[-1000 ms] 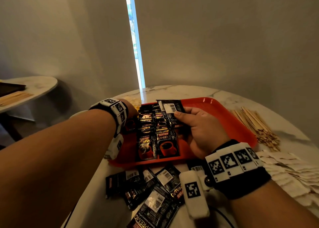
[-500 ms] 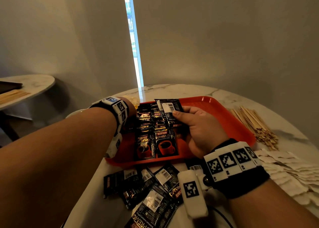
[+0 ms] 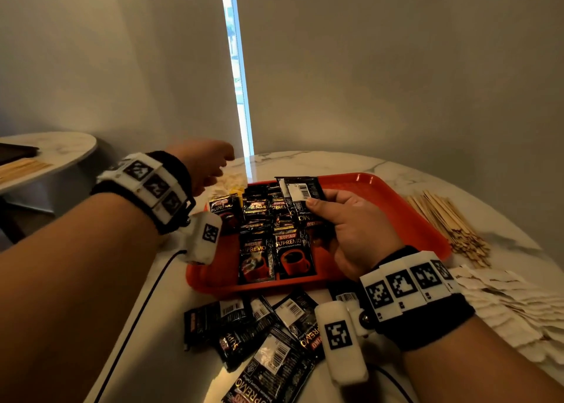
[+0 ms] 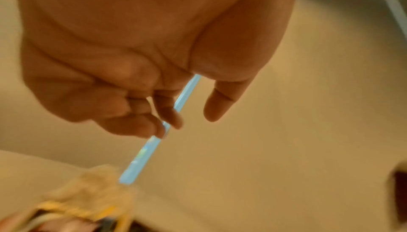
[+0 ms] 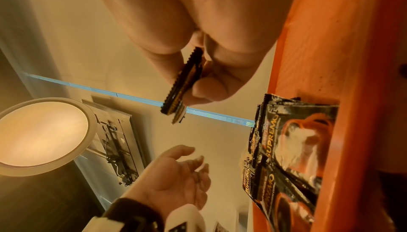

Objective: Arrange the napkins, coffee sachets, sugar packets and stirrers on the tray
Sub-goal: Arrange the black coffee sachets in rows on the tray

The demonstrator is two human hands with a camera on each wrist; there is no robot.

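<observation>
Now, your left hand [image 3: 203,161] hangs above the far left edge of the worktop [image 3: 320,164], fingers loosely curled and holding nothing, over the pale packets [image 3: 229,181] that lie just beyond the tray's far left corner. The red tray [image 3: 396,207] carries overlapping rows of Kopiko Supremo coffee sachets [image 3: 274,250] across its left half; its right half is bare. Your right hand [image 3: 354,231] sits over the middle of the tray and pinches a small stack of sachets [image 3: 300,192], thumb on top, barcode sides up. More loose sachets [image 3: 268,335] lie scattered on the worktop just in front of the tray. Right of the tray lies a heap of wooden stirrers [image 3: 451,222], and nearer you, a spread of white napkins [image 3: 512,305].
</observation>
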